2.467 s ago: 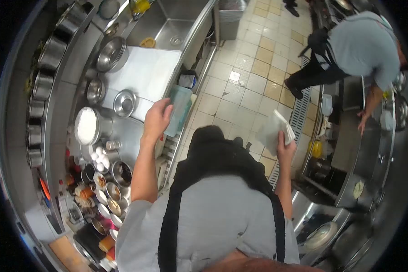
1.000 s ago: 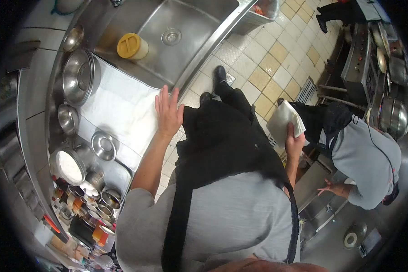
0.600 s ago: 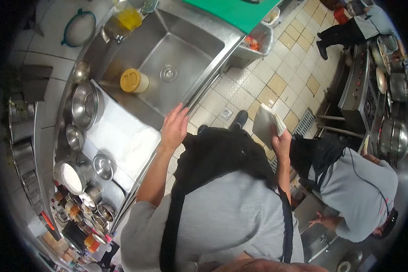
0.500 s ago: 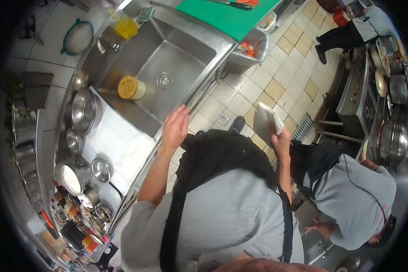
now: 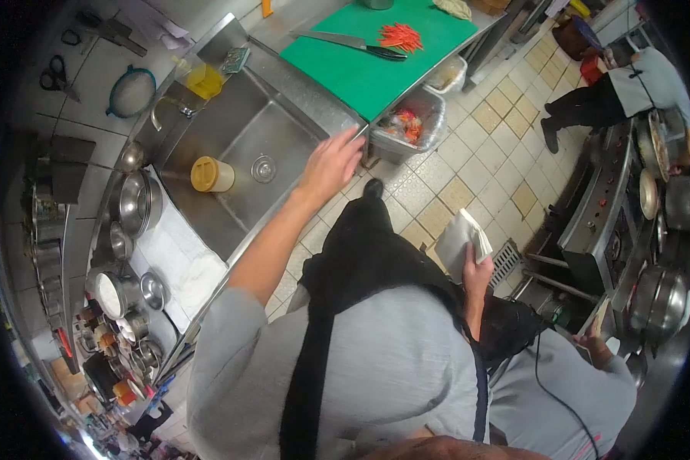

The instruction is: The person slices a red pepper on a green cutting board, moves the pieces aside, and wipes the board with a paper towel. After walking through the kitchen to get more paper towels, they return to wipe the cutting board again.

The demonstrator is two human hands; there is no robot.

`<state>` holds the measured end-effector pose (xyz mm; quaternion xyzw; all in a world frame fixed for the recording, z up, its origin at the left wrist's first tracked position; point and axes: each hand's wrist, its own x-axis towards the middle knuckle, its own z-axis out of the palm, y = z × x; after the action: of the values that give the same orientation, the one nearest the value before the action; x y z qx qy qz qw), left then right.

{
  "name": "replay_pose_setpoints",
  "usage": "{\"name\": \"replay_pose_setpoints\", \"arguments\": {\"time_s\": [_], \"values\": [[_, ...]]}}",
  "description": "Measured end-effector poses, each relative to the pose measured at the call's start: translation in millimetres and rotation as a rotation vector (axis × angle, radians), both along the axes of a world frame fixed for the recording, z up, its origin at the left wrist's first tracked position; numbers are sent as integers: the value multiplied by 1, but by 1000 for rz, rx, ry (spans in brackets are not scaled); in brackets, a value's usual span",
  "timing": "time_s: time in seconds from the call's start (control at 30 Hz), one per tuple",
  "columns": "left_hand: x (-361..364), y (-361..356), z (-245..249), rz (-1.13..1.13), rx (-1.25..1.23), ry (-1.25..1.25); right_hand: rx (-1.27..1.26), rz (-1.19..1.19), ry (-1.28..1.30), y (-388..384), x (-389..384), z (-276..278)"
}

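Note:
My left hand [image 5: 331,165] is held over the front edge of the steel sink [image 5: 284,130], near the corner of a green cutting board [image 5: 337,57]; its fingers are stretched out and hold nothing. My right hand [image 5: 477,270] is closed around a folded pale cloth or pad [image 5: 458,238], out over the floor to the right. Inside the sink a yellow-lidded container [image 5: 211,175] lies beside the drain. On the board are a knife [image 5: 360,46] and a pile of red-orange strips [image 5: 400,37].
A bin [image 5: 410,126] with scraps stands below the board. White cloths [image 5: 172,249] and metal bowls [image 5: 136,203] line the left counter. One person [image 5: 560,383] is close on the right; another [image 5: 644,84] stands by the stove [image 5: 609,215].
My left hand has moved forward along the sink edge toward the board. The view has shifted so more of the board shows. The cloth or pad remains in my right hand.

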<state>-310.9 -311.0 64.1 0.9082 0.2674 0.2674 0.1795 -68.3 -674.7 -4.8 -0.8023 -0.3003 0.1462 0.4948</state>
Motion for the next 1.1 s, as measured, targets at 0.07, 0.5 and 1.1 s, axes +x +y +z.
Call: {"name": "replay_pose_setpoints", "arguments": {"time_s": [0.07,0.5,1.1], "values": [[39,37,-4,6,34,11,-12,13,27,13,7,-2],[172,284,-81,71,119,321,-225,6,-30,171,101,61],[64,336,-47,-168,-15,436,-355,284,-72,319,141,54]]}}
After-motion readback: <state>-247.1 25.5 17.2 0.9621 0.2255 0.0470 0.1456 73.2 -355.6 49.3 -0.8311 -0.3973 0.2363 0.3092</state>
